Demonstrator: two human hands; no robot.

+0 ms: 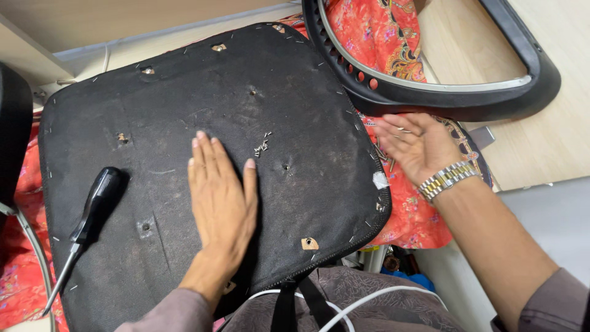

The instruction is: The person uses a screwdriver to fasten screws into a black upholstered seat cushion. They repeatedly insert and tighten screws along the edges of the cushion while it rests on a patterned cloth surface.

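Observation:
A black chair seat pad [295,92] lies upside down, its fabric underside stapled round the edge and dotted with screw holes. My left hand [220,197] rests flat on its middle, fingers together, holding nothing. A small heap of pulled metal staples [262,146] lies just right of my fingertips. My right hand [418,146], with a metal watch band at the wrist, hovers palm up and open beyond the pad's right edge, over red floral cloth [413,212]. A black-handled screwdriver [86,220] lies on the pad's left part.
A black plastic chair back frame [442,98] with a grey inner rim lies at the upper right on a light wooden floor [553,141]. A dark bag with a white cable [362,301] is at the bottom. A black chair part [12,129] stands at the left edge.

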